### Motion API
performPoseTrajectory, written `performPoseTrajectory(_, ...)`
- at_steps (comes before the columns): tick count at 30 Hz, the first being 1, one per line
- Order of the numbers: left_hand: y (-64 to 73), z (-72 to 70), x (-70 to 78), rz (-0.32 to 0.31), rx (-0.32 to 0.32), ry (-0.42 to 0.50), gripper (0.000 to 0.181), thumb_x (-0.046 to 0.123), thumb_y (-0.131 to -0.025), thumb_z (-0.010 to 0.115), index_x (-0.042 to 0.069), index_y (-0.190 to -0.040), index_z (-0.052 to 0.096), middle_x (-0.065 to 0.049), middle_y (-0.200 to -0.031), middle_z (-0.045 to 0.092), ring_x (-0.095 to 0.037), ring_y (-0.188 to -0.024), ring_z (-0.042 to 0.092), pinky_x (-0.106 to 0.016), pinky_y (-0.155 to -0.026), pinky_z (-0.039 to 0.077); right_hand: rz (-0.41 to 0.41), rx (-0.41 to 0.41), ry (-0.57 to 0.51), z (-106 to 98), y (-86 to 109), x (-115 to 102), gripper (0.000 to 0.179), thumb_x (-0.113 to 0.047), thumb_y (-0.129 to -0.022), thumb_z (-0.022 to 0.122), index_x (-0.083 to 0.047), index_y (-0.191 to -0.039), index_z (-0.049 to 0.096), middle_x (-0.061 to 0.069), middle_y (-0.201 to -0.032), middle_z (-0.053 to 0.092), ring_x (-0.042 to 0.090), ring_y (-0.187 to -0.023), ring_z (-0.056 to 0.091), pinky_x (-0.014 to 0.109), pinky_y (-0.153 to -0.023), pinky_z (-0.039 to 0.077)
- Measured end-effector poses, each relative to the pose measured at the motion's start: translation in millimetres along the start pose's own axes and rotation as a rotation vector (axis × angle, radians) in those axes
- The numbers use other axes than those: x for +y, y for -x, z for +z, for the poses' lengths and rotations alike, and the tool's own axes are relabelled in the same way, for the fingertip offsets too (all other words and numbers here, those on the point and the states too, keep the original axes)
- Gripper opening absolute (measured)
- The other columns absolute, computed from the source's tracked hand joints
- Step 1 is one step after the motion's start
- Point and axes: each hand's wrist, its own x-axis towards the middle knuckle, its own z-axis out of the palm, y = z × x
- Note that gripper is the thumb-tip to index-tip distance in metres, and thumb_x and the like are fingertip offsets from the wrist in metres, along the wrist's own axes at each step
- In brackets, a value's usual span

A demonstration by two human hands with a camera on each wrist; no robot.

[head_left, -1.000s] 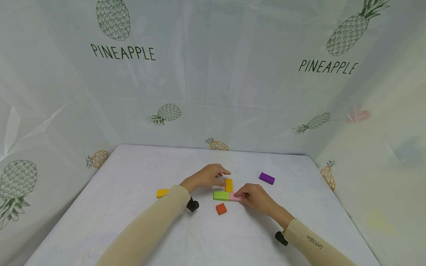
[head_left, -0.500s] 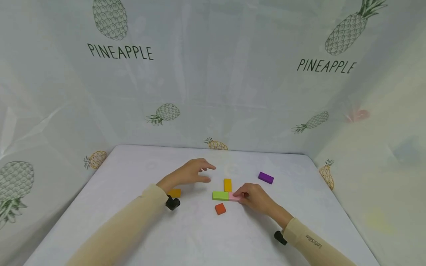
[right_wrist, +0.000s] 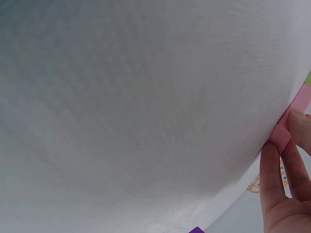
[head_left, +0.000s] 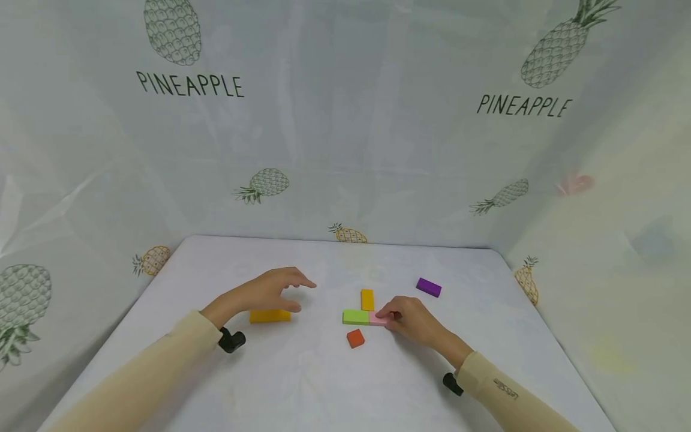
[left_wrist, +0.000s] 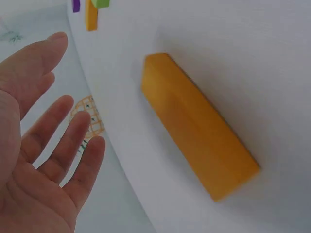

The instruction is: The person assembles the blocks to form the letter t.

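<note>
The small pink rectangular block [head_left: 373, 321] is lying on the white-covered counter [head_left: 324, 384], meeting the lime-green rectangular block [head_left: 355, 317] end to end on its left. The right hand [head_left: 412, 321] is pinching it from the right, its grip clamped on the pink block between thumb and fingers. A slim yellow rectangular block [head_left: 367, 299] is pointing away from their seam, seemingly touching both. Just near, the red squarish block [head_left: 355, 338] is lying apart, askew. Farther left, the long orange-yellow block [left_wrist: 194, 126] is lying beneath the left hand [head_left: 270, 291], whose grip is hovering with fingers apart, holding nothing. The purple rectangular block [head_left: 429, 287] is lying far right.

A sideways tug from the right hand could be opening the seam, or a push skewing all 3 joined blocks; a dipping left thumb could be knocking the long block.

All 6 blocks are lying well inside the counter's edges; the widest room is stretching along the near side, while the pineapple-print curtain [head_left: 335, 120] is bounding the far edge.
</note>
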Motion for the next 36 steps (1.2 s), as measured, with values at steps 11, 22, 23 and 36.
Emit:
performPoseTrajectory(11, 40.7, 1.4, -24.1, -0.010, -0.072, -0.065, 0.059, 0.023, -0.092, 0.086, 0.021, -0.147, 0.065, 0.008, -0.140, 0.061, -0.022, -0.131, 0.058, -0.050, -0.110, 0.048, -0.005, -0.013, 0.019, -2, -1.3, -5, 0.024, -0.002, -0.091, 0.082, -0.013, -0.112, 0.083, -0.003, -0.101, 0.075, 0.014, -0.090, 0.064, 0.032, -0.086, 0.060)
performPoseTrajectory(22, 52.3, -1.7, -26.9, 0.032, -0.138, -0.076, 0.061, 0.010, -0.091, 0.083, 0.022, -0.148, 0.065, 0.008, -0.138, 0.060, -0.019, -0.124, 0.057, -0.047, -0.110, 0.048, 0.018, -0.012, -0.001, -4, -0.9, -6, 0.024, -0.003, -0.091, 0.083, -0.013, -0.113, 0.083, -0.005, -0.101, 0.075, 0.014, -0.093, 0.066, 0.033, -0.087, 0.061)
performPoseTrajectory(23, 52.5, -1.6, -27.1, 0.029, -0.143, -0.081, 0.062, 0.009, -0.090, 0.082, 0.023, -0.148, 0.065, 0.010, -0.138, 0.059, -0.017, -0.124, 0.057, -0.047, -0.111, 0.047, 0.019, -0.013, -0.001, -4, -0.9, -5, 0.024, -0.003, -0.091, 0.082, -0.013, -0.113, 0.083, -0.005, -0.101, 0.075, 0.014, -0.092, 0.066, 0.033, -0.087, 0.061)
performPoseTrajectory(36, 55.4, -1.0, -23.1, -0.005, -0.173, -0.141, 0.072, -0.001, -0.086, 0.076, 0.030, -0.150, 0.062, 0.012, -0.148, 0.051, -0.022, -0.137, 0.050, -0.056, -0.116, 0.042, 0.016, -0.008, -0.001, -3, 0.0, -5, 0.024, -0.003, -0.090, 0.083, -0.013, -0.113, 0.083, -0.004, -0.100, 0.075, 0.015, -0.092, 0.066, 0.031, -0.086, 0.061)
